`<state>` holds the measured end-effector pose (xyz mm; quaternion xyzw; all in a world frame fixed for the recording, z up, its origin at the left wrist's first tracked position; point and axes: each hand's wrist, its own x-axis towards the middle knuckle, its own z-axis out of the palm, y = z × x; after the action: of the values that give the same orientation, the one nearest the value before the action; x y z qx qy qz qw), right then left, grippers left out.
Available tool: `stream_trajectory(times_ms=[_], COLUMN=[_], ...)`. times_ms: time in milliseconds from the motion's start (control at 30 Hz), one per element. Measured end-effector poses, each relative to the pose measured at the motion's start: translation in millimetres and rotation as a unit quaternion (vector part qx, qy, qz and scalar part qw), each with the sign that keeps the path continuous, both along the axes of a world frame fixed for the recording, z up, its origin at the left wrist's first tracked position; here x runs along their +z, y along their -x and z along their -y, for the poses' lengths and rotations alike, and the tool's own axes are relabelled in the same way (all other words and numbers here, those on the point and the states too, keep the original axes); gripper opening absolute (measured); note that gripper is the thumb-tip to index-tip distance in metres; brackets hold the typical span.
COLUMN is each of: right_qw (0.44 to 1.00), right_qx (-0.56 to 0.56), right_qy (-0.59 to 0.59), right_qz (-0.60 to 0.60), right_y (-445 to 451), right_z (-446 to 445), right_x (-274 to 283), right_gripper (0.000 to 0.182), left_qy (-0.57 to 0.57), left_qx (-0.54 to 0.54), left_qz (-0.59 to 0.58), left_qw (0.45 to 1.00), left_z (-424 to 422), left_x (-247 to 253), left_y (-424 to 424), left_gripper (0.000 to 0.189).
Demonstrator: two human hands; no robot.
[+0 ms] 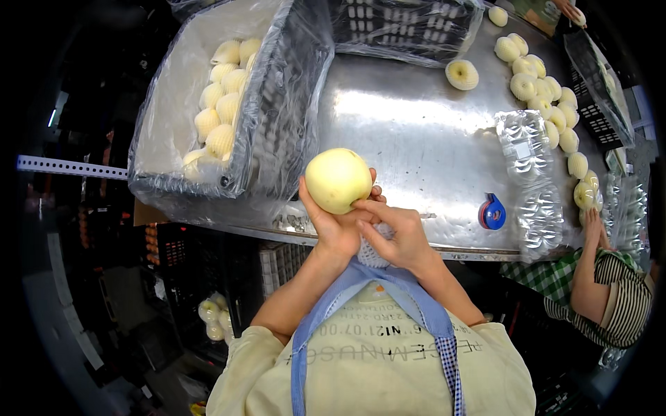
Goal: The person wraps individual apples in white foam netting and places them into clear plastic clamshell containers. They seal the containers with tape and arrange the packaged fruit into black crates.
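A large pale yellow-green fruit, an apple or a round pear (pixel 338 180), rests in my left hand (pixel 333 229), whose thumb and fingers cradle it over the near edge of the steel table. My right hand (pixel 398 234) touches the fruit's lower right side with its forefinger. Against that hand's palm is a white foam net sleeve (pixel 373 248), partly hidden by the fingers. To the left, similar fruits in foam nets (pixel 218 112) fill part of a plastic-lined black crate (pixel 250 125).
Clear plastic clamshell trays (pixel 538 208) and a blue tape dispenser (pixel 491 212) lie on the steel table (pixel 406 140). Netted fruits (pixel 541 86) line its right side; one (pixel 462 75) sits apart. Another crate (pixel 406 26) stands behind. A co-worker (pixel 598 291) is at right; another person's hand (pixel 570 10) shows farther back.
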<state>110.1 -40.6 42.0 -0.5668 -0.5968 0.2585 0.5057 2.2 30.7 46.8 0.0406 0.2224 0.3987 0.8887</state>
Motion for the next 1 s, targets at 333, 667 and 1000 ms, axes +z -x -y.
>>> stream_trajectory(times_ms=[333,667,1000], right_qw=[0.996,0.983,0.972], right_qx=[0.016,-0.043,0.149], right_qy=[0.012,0.004,0.146], right_qz=[-0.083,-0.178,-0.109], right_y=[-0.7,-0.3,-50.9], right_z=[12.2,11.3,-10.1], right_x=[13.3,-3.3,5.8], right_gripper=[0.020,0.024,0.103], left_qy=[-0.013,0.094,-0.089], left_qx=[-0.119,-0.086,-0.382], left_qz=[0.224,0.145,-0.034], left_qw=[0.967,0.981,0.919], left_z=[-15.2,-17.9,-26.8], left_x=[-17.7,-24.0,-38.3], left_y=[10.6,15.4,30.5], left_gripper=[0.066,0.070,0.081])
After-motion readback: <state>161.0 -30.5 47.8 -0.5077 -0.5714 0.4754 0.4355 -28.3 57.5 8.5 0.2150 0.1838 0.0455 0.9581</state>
